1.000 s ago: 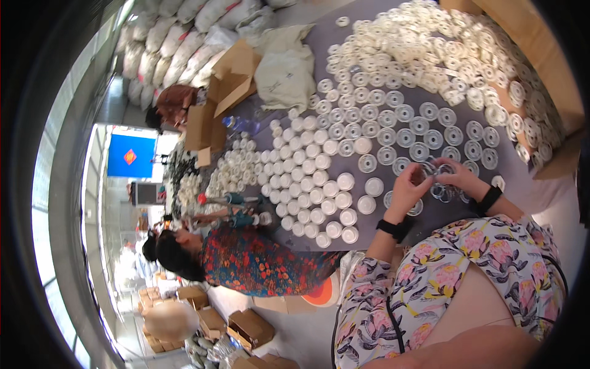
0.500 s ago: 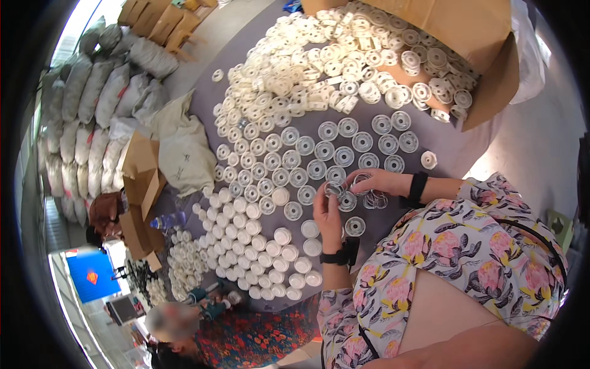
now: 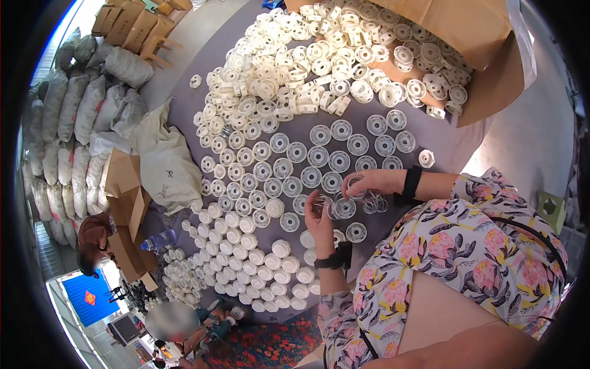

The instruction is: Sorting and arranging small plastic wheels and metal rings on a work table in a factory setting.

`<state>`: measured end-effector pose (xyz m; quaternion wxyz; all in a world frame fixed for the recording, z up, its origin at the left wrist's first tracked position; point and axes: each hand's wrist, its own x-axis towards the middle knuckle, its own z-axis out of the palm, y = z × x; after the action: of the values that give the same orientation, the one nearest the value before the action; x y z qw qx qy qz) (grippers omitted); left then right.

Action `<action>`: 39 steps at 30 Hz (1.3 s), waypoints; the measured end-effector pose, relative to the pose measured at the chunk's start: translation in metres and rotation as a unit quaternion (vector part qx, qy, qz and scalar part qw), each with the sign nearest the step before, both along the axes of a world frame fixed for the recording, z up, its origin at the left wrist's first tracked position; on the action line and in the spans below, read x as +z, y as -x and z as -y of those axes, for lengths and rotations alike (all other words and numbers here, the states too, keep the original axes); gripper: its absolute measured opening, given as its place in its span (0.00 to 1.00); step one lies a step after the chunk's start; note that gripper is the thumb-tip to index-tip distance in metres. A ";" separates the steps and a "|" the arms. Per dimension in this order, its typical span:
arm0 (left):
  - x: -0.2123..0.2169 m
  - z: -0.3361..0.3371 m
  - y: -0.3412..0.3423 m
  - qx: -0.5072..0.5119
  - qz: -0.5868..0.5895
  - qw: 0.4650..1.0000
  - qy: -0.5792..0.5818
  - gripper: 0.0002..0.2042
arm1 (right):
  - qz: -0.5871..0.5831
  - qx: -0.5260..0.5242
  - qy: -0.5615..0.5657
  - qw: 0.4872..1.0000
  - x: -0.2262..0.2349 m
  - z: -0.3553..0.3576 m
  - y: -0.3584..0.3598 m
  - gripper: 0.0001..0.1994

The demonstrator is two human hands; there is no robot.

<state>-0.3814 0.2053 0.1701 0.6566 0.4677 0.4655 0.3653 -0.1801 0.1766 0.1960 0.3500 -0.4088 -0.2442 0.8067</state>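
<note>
My left hand [image 3: 318,222] has its fingers curled around a thin, shiny wire coil [image 3: 322,205]. Just to its right, my right hand [image 3: 372,181] pinches more wire coils, and a loose bunch of these coils [image 3: 374,203] hangs below its fingers. Both hands are close together over the near side of the table. Beneath them lies a round white plastic part with a ring-shaped recess [image 3: 344,208], partly covered by the coils. Similar round parts [image 3: 318,156] are laid out in rows beyond my hands. Another one [image 3: 356,232] sits near my left wrist.
A large heap of white plastic parts [image 3: 276,67] spills from a cardboard box [image 3: 491,80] at the far right. Rows of white caps [image 3: 246,258] cover the left side. A co-worker's hand [image 3: 221,315] works at lower left. A pale sack [image 3: 166,157] lies at the table's left edge.
My left hand has moved slightly left and down, away from the right hand, with wire at its fingers. The whole view has shifted a little.
</note>
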 end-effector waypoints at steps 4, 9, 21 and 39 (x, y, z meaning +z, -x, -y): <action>0.003 -0.007 -0.015 0.001 0.014 1.000 0.017 0.19 | 0.070 -0.013 0.057 0.996 0.008 -0.012 0.000 0.16; -0.024 -0.033 0.002 0.033 -0.052 0.997 -0.036 0.20 | 0.123 -0.010 0.070 0.990 -0.009 -0.025 0.018 0.20; -0.035 -0.223 0.146 0.121 -0.441 0.850 -0.262 0.16 | 0.161 -0.081 0.046 0.983 -0.006 -0.025 -0.014 0.13; -0.118 -0.309 0.227 0.111 -0.423 0.888 -0.144 0.15 | 0.152 -0.062 0.107 0.981 -0.005 -0.041 -0.031 0.13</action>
<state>-0.6084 0.5142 0.0522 0.2778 0.6127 0.6902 0.2667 -0.1494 0.2172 0.1906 0.3125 -0.5762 -0.1815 0.7331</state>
